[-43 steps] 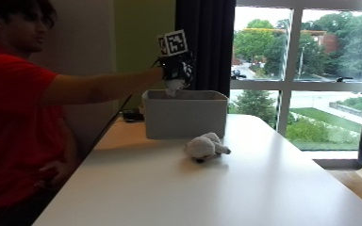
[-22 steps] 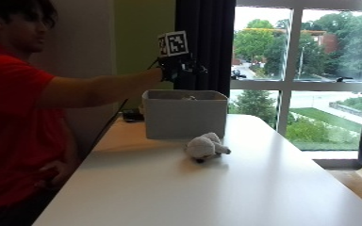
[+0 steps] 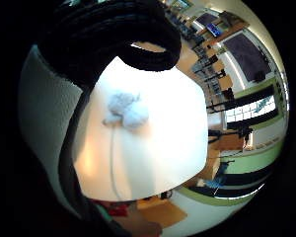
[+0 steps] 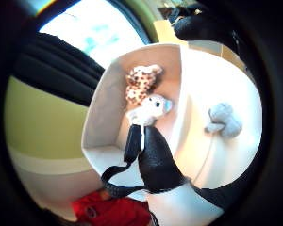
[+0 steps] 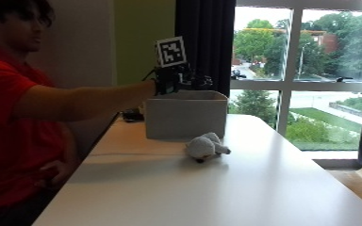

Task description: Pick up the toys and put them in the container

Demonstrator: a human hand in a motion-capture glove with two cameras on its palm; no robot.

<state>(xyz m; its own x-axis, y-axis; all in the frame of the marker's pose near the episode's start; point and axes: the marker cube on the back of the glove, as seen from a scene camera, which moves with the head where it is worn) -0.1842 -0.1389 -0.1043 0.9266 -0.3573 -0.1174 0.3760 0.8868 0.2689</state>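
— What do I have on the table?
— I see one grey plush toy (image 5: 207,146) lying just in front of the white container (image 5: 185,117), apart from its wall.
— And inside?
— I make out a spotted brown plush (image 4: 141,84) against the far wall, with a white plush (image 4: 150,109) lying beside it on the container floor.

1. From the outside view, the container (image 5: 186,114) walls hide whatever lies inside it.
2. The gloved right hand (image 5: 176,80), above the container's rim at about 11 o'clock, is too dark to show how its fingers sit.
3. The grey plush toy (image 5: 207,146) on the tabletop (image 5: 231,188) is too blurred to identify.
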